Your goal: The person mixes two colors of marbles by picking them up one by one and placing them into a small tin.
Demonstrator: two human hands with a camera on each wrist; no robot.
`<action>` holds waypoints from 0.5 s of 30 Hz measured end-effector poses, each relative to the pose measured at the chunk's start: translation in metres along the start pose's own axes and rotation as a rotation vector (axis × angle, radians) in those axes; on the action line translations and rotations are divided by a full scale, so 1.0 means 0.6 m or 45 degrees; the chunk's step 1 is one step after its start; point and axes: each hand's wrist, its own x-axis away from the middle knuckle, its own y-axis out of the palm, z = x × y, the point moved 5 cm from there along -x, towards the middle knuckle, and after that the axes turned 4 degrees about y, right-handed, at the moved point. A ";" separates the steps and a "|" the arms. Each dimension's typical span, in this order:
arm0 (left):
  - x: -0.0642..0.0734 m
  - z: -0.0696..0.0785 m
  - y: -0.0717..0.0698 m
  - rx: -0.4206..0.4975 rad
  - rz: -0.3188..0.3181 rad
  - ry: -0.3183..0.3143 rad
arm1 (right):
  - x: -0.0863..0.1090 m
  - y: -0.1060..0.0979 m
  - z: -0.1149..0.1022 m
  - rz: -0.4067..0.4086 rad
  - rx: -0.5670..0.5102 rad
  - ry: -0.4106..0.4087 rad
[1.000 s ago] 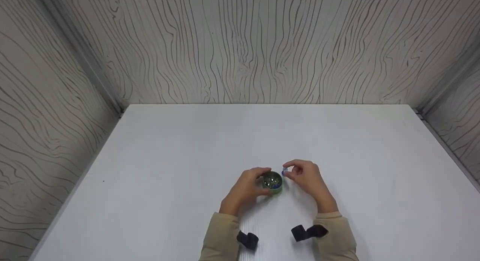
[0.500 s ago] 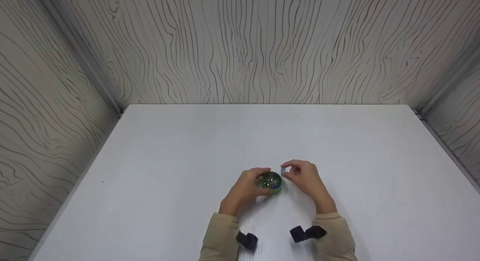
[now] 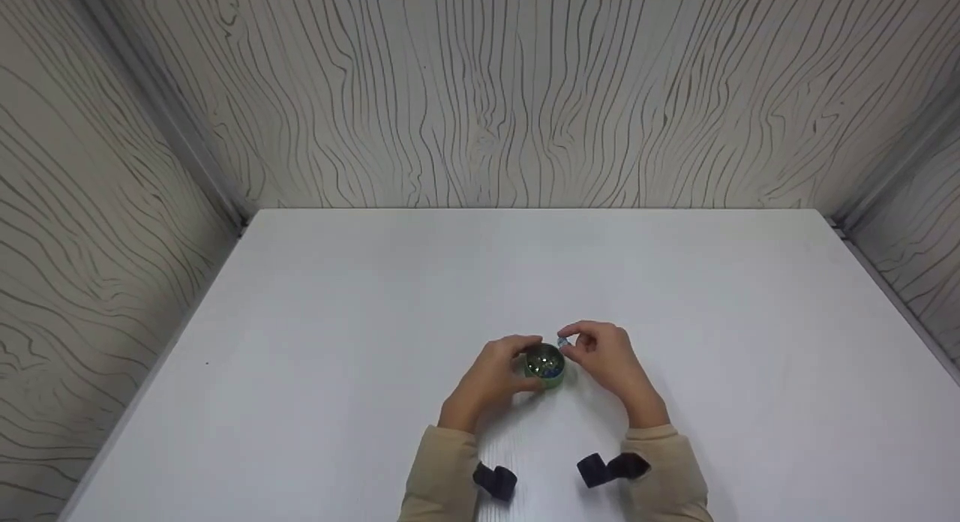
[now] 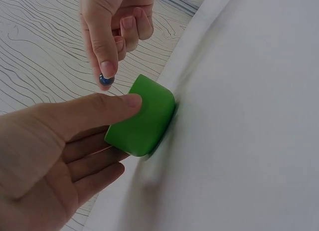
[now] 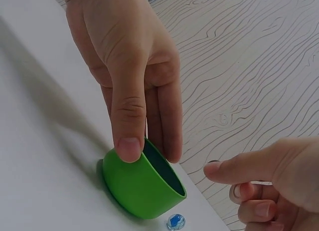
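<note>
My left hand (image 3: 491, 372) grips a small green cup (image 4: 144, 116), thumb on one side and fingers on the other. The cup stands on the table; in the head view, shiny marbles (image 3: 544, 361), some bluish, lie inside it. My right hand (image 3: 606, 353) pinches a small blue glass marble (image 4: 106, 80) between thumb and forefinger, close beside the cup's rim. In the right wrist view my thumb mostly hides what the right hand (image 5: 269, 181) pinches. A clear-and-blue marble (image 5: 176, 221) also shows beside the cup there, apart from the fingers; I cannot tell what supports it.
A white table (image 3: 337, 297) lies under both hands. Wood-grain panels (image 3: 480, 94) rise behind and at the sides. Tan sleeves (image 3: 442, 469) cover the forearms, each with a black wrist mount (image 3: 495, 481).
My right hand has shifted slightly left with the pinched marble, closer to the cup. The left hand and the cup have hardly moved.
</note>
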 end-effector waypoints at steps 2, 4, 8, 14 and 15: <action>0.000 0.000 0.000 0.005 -0.001 0.000 | 0.001 0.002 -0.001 -0.002 -0.003 0.001; 0.000 0.000 0.000 0.002 -0.001 0.002 | 0.001 0.002 -0.002 -0.002 -0.002 0.001; -0.001 0.000 0.000 0.003 0.002 0.008 | 0.001 0.003 -0.003 -0.007 -0.005 0.003; 0.000 -0.001 0.000 -0.006 0.005 0.020 | 0.000 0.006 -0.003 -0.019 -0.009 0.020; 0.000 0.000 0.000 -0.011 0.003 0.017 | 0.000 0.007 -0.003 -0.020 -0.005 0.020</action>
